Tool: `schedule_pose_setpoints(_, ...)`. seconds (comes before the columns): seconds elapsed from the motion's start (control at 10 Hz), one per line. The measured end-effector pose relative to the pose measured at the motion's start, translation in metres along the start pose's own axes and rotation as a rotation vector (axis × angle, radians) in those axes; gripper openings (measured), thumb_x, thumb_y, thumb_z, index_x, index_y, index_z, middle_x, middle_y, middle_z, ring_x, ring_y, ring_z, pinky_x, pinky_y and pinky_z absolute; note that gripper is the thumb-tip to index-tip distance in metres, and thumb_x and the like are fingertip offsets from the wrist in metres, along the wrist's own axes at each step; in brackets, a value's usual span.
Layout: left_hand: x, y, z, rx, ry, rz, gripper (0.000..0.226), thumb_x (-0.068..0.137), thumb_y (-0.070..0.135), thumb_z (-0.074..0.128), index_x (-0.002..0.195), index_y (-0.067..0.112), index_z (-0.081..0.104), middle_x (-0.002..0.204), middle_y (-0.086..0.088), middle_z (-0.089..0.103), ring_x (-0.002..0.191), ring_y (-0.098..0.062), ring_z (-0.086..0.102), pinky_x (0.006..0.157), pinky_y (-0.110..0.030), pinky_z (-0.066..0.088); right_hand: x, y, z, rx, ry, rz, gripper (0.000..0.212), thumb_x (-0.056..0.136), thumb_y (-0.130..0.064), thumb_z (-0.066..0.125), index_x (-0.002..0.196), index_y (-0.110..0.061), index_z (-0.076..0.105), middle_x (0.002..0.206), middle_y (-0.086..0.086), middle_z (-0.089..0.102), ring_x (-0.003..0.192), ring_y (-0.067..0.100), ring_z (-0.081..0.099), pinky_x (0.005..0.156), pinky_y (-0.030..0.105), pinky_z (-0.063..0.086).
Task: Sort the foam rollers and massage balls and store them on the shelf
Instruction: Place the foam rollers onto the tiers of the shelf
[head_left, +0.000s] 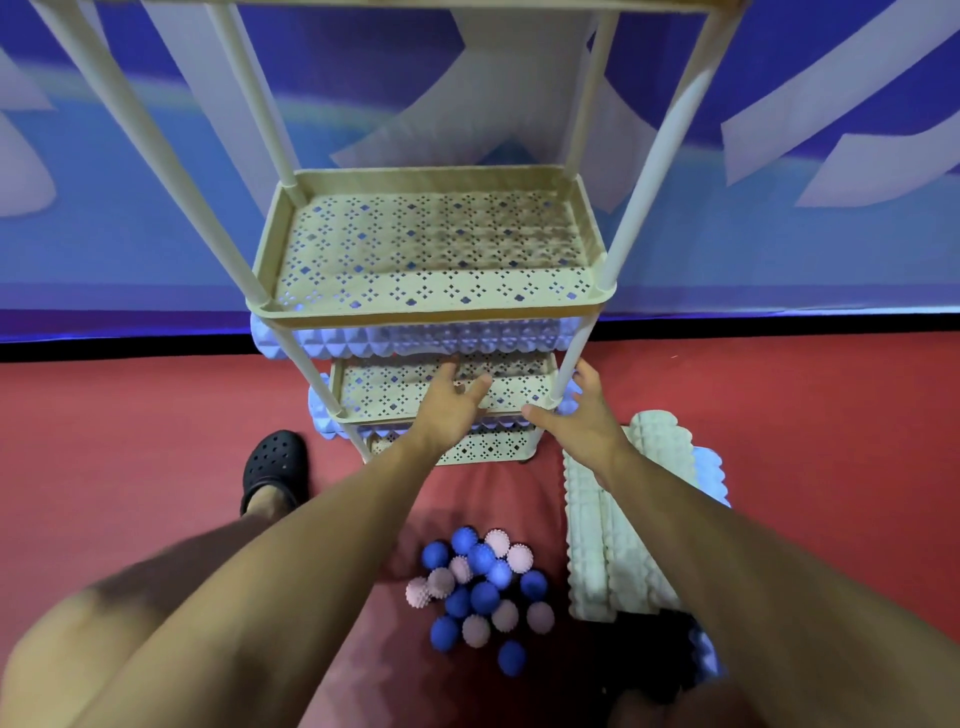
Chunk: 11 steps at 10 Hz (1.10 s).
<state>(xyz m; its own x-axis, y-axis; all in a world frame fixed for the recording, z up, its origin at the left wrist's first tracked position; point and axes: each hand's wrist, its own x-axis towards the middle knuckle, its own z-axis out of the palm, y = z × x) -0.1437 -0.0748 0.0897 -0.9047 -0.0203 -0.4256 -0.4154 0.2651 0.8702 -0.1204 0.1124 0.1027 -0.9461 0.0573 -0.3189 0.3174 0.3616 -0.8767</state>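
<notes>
A cream tiered shelf (311, 228) with perforated trays stands on the red floor. A light blue foam roller (415, 338) lies on the tier under the bare upper tray; another blue roller (319, 410) lies one tier lower. My left hand (449, 410) reaches with relaxed fingers over the front rim of the lower tray (395, 387), holding nothing. My right hand (582, 415) is spread open beside the front right post (571, 364). White foam rollers (623, 519) lie on the floor at the right. Blue and pink spiky massage balls (480, 587) are heaped near my knees.
A blue roller (711, 473) lies behind the white ones at right. My foot in a black clog (275, 467) stands left of the shelf. A blue and white patterned wall (156, 208) rises behind the shelf.
</notes>
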Motion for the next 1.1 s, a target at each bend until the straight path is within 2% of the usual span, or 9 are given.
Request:
schedule_pose_setpoints(0.1, -0.019, -0.005, 0.006, 0.331, 0.011, 0.205, 0.059, 0.101, 0.037, 0.055, 0.152, 0.014, 0.035, 0.155, -0.003, 0.037, 0.142, -0.019, 0.038, 0.110, -0.026, 0.029, -0.015, -0.002, -0.022, -0.216, -0.005, -0.097, 0.049, 0.077, -0.014, 0.081, 0.118, -0.023, 0.055, 0.108, 0.003, 0.066, 0.094, 0.016, 0.066, 0.086, 0.045, 0.056)
schedule_pose_setpoints(0.2, -0.040, -0.008, 0.027, 0.457, -0.045, 0.312, 0.044, 0.099, 0.042, 0.055, 0.138, 0.022, 0.052, 0.139, 0.003, 0.054, 0.124, -0.014, 0.054, 0.105, -0.030, 0.043, -0.024, -0.008, -0.059, -0.428, -0.065, -0.061, 0.062, 0.086, -0.012, 0.075, 0.139, 0.003, 0.048, 0.130, 0.023, 0.058, 0.109, 0.020, 0.056, 0.094, 0.035, 0.044)
schedule_pose_setpoints(0.3, -0.054, -0.008, 0.064, 0.634, -0.169, 0.344, 0.031, 0.092, 0.055, 0.050, 0.108, 0.033, 0.064, 0.110, 0.012, 0.067, 0.100, -0.010, 0.064, 0.091, -0.036, 0.052, -0.024, 0.003, -0.106, -0.616, -0.076, -0.006, 0.080, 0.090, -0.040, 0.071, 0.156, -0.019, 0.031, 0.156, 0.010, 0.039, 0.139, 0.025, 0.043, 0.113, 0.037, 0.036)
schedule_pose_setpoints(0.5, -0.053, -0.006, 0.160, 0.865, -0.355, 0.460, 0.076, 0.089, 0.074, 0.030, 0.147, 0.026, 0.043, 0.139, -0.002, 0.054, 0.129, -0.024, 0.051, 0.107, -0.042, 0.041, -0.032, 0.061, -0.191, -0.806, -0.133, 0.071, 0.066, 0.097, -0.047, 0.058, 0.153, -0.020, 0.037, 0.156, 0.002, 0.041, 0.145, 0.024, 0.036, 0.117, 0.036, 0.029)
schedule_pose_setpoints(0.7, -0.044, -0.018, 0.241, 1.035, -0.485, 0.510, 0.067, 0.100, 0.057, 0.039, 0.157, 0.023, 0.025, 0.164, -0.003, 0.023, 0.149, -0.024, 0.025, 0.121, -0.037, 0.021, -0.042, 0.182, -0.229, -0.609, -0.084, 0.255, 0.074, 0.090, -0.055, 0.056, 0.139, 0.000, 0.053, 0.141, 0.022, 0.055, 0.130, 0.036, 0.052, 0.108, 0.035, 0.032)
schedule_pose_setpoints(0.8, -0.032, -0.030, 0.279, 1.068, -0.574, 0.570, 0.067, 0.101, 0.053, 0.041, 0.157, 0.020, 0.026, 0.164, -0.005, 0.021, 0.150, -0.024, 0.021, 0.122, -0.037, 0.018, -0.048, 0.236, -0.229, -0.452, -0.057, 0.458, 0.079, 0.086, -0.061, 0.057, 0.146, -0.010, 0.047, 0.142, 0.015, 0.055, 0.112, 0.015, 0.051, 0.097, 0.033, 0.039)
schedule_pose_setpoints(0.9, -0.016, -0.048, 0.313, 1.151, -0.649, 0.665, 0.066, 0.098, 0.055, 0.037, 0.153, 0.019, 0.034, 0.162, -0.005, 0.027, 0.149, -0.025, 0.025, 0.122, -0.042, 0.017, -0.043, 0.285, -0.221, -0.349, -0.043, 0.599, 0.072, 0.094, -0.046, 0.064, 0.153, -0.014, 0.036, 0.151, 0.013, 0.045, 0.107, 0.010, 0.032, 0.089, 0.027, 0.029)
schedule_pose_setpoints(1.0, -0.001, -0.066, 0.347, 1.278, -0.743, 0.785, 0.063, 0.092, 0.055, 0.029, 0.134, 0.019, 0.058, 0.149, -0.005, 0.048, 0.141, -0.029, 0.039, 0.121, -0.049, 0.019, -0.037, 0.329, -0.211, -0.263, 0.027, 0.640, 0.094, 0.085, -0.064, 0.065, 0.155, -0.014, 0.028, 0.154, 0.015, 0.041, 0.107, 0.014, 0.029, 0.085, 0.028, 0.031)
schedule_pose_setpoints(1.1, 0.012, -0.083, 0.371, 1.444, -0.819, 0.891, 0.061, 0.083, 0.053, 0.028, 0.107, 0.021, 0.073, 0.117, 0.000, 0.069, 0.121, -0.029, 0.058, 0.116, -0.054, 0.029, -0.035, 0.342, -0.197, -0.197, 0.070, 0.727, 0.093, 0.077, -0.078, 0.060, 0.146, -0.017, 0.048, 0.133, 0.001, 0.059, 0.099, 0.011, 0.037, 0.061, 0.014, 0.024)
